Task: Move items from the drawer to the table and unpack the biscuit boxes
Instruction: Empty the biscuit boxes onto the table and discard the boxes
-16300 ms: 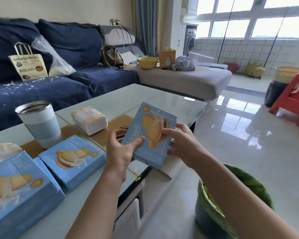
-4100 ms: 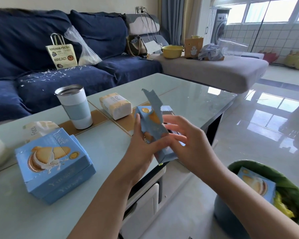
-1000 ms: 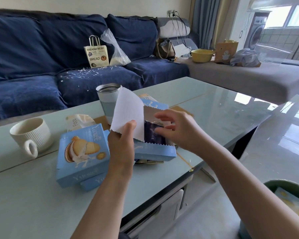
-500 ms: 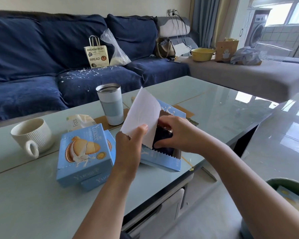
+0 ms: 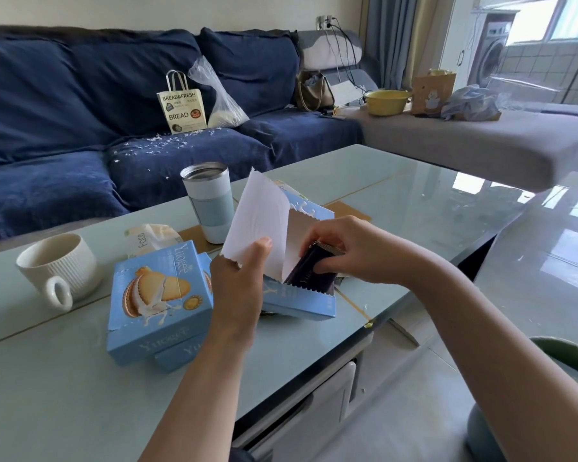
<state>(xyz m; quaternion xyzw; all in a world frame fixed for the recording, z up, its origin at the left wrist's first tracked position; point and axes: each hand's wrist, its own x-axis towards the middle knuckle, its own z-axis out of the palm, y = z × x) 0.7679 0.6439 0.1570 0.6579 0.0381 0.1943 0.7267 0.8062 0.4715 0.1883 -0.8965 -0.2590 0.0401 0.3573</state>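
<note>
Biscuit boxes of pale blue card (image 5: 157, 301) sit stacked on the glass table (image 5: 414, 201); your left hand (image 5: 239, 288) pinches the open blue box's white flap (image 5: 259, 218), beside it your right hand (image 5: 344, 250) grips dark foil packets (image 5: 309, 271) inside

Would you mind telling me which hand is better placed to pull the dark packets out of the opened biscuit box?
The right hand: its fingers already grip the dark packets inside the opened biscuit box. The left hand is occupied holding the torn flap up and open.
</note>
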